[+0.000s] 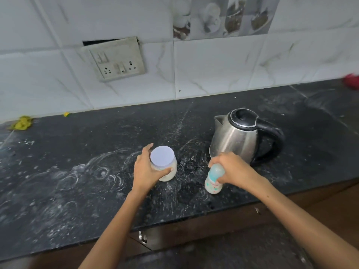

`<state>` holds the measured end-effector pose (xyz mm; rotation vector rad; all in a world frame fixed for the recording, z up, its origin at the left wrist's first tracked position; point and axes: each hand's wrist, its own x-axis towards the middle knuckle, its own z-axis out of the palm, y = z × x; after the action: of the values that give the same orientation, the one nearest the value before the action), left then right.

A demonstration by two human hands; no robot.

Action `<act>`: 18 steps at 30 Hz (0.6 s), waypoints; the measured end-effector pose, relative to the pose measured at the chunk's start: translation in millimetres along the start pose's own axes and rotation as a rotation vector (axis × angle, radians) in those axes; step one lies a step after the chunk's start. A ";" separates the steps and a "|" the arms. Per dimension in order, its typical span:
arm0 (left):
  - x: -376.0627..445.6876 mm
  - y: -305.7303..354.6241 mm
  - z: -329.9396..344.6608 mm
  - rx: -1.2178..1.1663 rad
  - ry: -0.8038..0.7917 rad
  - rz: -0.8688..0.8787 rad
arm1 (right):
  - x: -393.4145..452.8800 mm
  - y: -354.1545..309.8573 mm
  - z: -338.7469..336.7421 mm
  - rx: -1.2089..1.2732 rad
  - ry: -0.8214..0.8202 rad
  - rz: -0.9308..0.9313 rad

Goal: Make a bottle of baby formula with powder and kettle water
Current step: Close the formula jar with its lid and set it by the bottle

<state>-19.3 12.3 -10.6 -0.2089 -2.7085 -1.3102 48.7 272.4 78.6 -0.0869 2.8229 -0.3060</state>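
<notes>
Baby bottle [213, 181] first: it stands upright near the front edge of the dark tabletop [77, 171], just in front of the steel kettle [236, 136]. To my eye it's a small, light plastic thing, stiff enough not to buckle but easy to tip, so a grip low on the body would steady it better than one at the top. Its pale blue cap [216, 169] looks smooth and domed, likely a bit slippery if wet. The right hand [231, 169] is curled over that cap from above, fingers wrapped around it; whether it is twisting or only holding, I can't say. The body is clear with small printed figures, and the lower part looks whitish, though I can't tell if that is liquid or just the plastic.

The powder jar [165, 169] sits to the left, well apart from the bottle, a squat clear tub with pale contents and a flat white lid [162, 156] on top. The left hand [147, 167] grips it around the side, thumb across the front, fingers behind. It seems light too, and the wide lid will want a firm hold on the body while turning.

White smears and specks cover the tabletop around both.

The kettle, lid shut, handle to the right, looks the heaviest piece; its black handle is the place to take it.
</notes>
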 end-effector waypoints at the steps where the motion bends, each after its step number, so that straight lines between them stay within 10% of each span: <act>1: 0.4 1.8 -1.1 0.006 -0.003 0.035 | 1.7 1.4 0.7 0.031 0.037 0.012; 18: 17.1 -4.3 -21.7 0.073 -0.142 0.129 | 79.1 -32.9 -4.3 0.080 0.193 -0.110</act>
<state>-35.8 -6.2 2.4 -0.4789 -2.7984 -1.2024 -27.0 234.0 67.0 -0.2055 2.9982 -0.4758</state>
